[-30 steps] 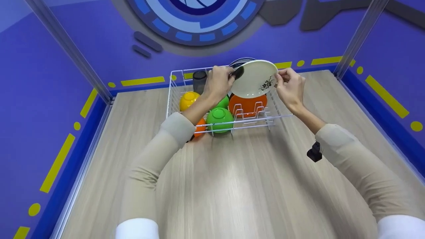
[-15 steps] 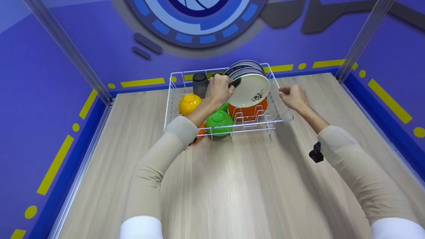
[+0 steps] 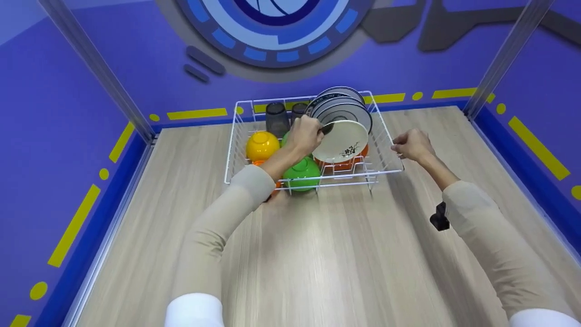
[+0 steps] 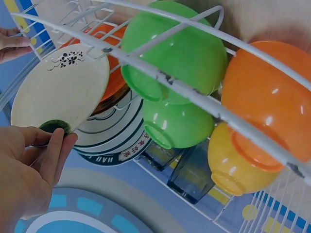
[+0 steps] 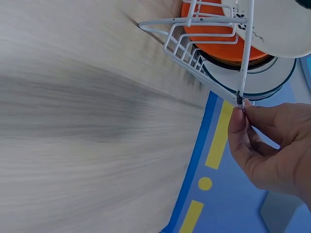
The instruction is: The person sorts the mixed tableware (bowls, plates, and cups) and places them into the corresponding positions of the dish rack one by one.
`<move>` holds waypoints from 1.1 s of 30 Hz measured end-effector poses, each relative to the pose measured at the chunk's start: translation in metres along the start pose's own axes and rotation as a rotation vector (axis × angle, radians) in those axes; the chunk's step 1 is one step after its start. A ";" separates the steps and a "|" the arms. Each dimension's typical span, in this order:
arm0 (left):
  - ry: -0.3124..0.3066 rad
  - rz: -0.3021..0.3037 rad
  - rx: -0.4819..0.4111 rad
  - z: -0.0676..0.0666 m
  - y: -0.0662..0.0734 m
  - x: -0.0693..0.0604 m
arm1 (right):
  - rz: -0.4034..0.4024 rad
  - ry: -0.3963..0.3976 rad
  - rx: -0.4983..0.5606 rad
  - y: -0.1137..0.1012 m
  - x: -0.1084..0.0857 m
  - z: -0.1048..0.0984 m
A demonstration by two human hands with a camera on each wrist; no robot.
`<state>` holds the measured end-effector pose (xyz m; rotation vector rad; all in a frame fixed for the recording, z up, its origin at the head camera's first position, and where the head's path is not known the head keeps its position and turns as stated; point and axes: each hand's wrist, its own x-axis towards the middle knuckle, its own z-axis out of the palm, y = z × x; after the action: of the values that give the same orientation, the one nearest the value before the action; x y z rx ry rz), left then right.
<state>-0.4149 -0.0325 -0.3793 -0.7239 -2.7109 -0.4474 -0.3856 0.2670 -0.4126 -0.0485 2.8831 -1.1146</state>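
A white plate with a dark floral print stands tilted in the front of the white wire dish rack. My left hand pinches its left edge, where a dark green patch shows. At the rack's right side, my right hand pinches the top rim wire between thumb and fingers, as the right wrist view shows. Behind the white plate lean several dark-rimmed plates. An orange dish is partly hidden by the white plate.
The rack's left part holds a yellow bowl, green bowls, an orange bowl and dark cups. Blue-purple panels enclose the wooden tabletop at the back and sides.
My left hand has lowered the white plate into the rack, in front of the dark-rimmed plates. My right hand has let go of the plate's right edge and moved to the rack's rim.
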 end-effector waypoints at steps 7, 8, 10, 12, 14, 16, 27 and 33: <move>-0.072 0.038 -0.014 0.009 -0.003 -0.005 | -0.031 0.005 -0.020 -0.001 -0.004 0.008; -0.082 0.033 -0.024 0.010 -0.003 -0.006 | -0.037 0.009 -0.016 -0.001 -0.004 0.009; -0.102 0.019 -0.041 0.010 -0.004 -0.007 | -0.042 0.015 -0.009 -0.001 -0.005 0.011; -0.119 0.015 -0.055 0.011 -0.004 -0.006 | -0.052 0.026 -0.012 0.000 -0.005 0.011; -0.146 0.022 -0.062 0.014 -0.002 -0.005 | -0.056 0.038 -0.026 0.002 -0.007 0.011; -0.180 0.029 -0.068 0.017 0.000 -0.003 | -0.068 0.053 -0.050 0.004 -0.009 0.010; -0.223 0.014 -0.075 0.030 0.019 -0.001 | -0.143 0.111 -0.163 0.024 -0.034 0.002; -0.219 -0.060 -0.026 0.020 0.018 -0.003 | -0.145 0.159 -0.271 0.014 -0.036 -0.012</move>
<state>-0.4070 -0.0120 -0.3948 -0.7395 -2.9433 -0.4419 -0.3502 0.2866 -0.4119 -0.1904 3.2000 -0.7689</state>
